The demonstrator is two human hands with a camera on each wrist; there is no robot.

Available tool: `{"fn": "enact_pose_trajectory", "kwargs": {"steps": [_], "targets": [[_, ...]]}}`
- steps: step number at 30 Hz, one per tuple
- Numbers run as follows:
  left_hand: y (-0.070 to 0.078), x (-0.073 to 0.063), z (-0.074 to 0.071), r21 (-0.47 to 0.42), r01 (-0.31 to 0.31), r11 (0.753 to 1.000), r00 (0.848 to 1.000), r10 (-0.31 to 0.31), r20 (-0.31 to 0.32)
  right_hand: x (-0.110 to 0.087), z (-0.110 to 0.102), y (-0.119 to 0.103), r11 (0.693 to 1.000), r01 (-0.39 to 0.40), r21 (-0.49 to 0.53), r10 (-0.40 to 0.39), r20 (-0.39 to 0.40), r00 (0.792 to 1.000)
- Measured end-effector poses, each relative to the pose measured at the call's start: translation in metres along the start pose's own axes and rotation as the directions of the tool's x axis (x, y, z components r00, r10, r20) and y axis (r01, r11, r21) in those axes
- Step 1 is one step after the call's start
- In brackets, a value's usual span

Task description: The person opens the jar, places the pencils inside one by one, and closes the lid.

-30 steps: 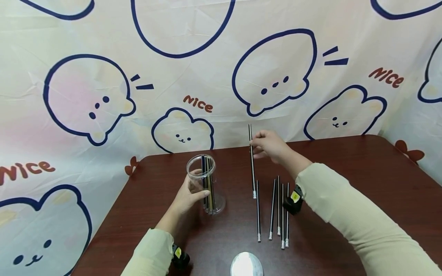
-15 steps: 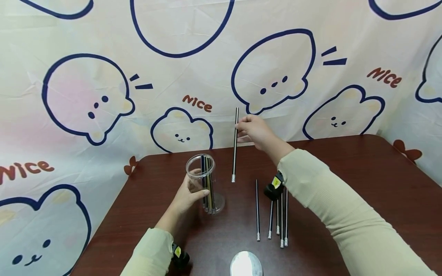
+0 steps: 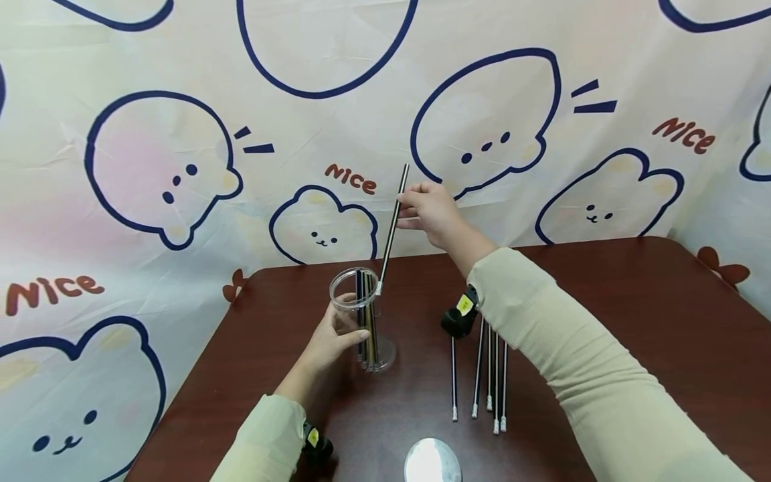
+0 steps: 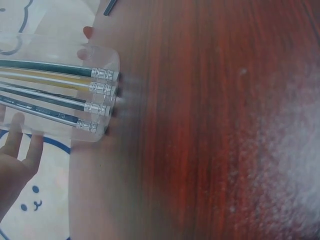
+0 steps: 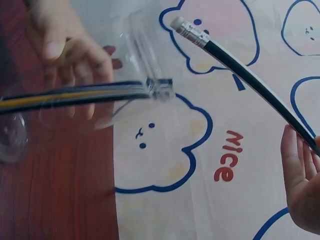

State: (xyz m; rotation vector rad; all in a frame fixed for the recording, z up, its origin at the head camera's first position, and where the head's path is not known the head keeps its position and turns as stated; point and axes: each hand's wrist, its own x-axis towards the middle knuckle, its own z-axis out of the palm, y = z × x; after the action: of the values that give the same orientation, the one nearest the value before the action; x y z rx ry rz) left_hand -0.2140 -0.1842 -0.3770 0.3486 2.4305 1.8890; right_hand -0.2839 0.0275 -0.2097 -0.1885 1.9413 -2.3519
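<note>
Left: I see the left hand [image 3: 330, 343] gripping the clear jar [image 3: 346, 305], several pencils inside [image 3: 367, 328]. Right of it, the right hand [image 3: 430, 211] pinches a tilted pencil [image 3: 393, 231], eraser end lowest, by the jar's rim; I read this as loading, next calling for lining that end up over the mouth. Farther right, loose pencils [image 3: 496, 388] lie on the table [image 3: 614, 308].

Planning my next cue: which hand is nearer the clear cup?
Left. The left hand grips the clear cup; the right hand is above and right of it, pinching a pencil.
</note>
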Motion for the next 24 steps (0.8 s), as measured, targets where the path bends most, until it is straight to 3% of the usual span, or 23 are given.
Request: {"fn": "enact_pose_trajectory", "kwargs": {"steps": [8,16,24], "targets": [[0.000,0.001,0.001,0.005,-0.017,1.000,1.000,0.017,-0.013,0.004,0.011,0.003,0.996,0.018,0.090,-0.018,-0.004,1.000],[-0.002,0.000,0.000,-0.002,-0.042,0.999,0.999,0.042,-0.013,0.006,0.021,0.012,0.998,0.047,0.047,-0.046,-0.025,0.999],[-0.002,0.000,0.001,-0.016,-0.057,0.998,0.998,0.057,-0.003,0.005,0.026,0.027,0.998,0.063,-0.008,-0.063,0.022,0.998]]}}
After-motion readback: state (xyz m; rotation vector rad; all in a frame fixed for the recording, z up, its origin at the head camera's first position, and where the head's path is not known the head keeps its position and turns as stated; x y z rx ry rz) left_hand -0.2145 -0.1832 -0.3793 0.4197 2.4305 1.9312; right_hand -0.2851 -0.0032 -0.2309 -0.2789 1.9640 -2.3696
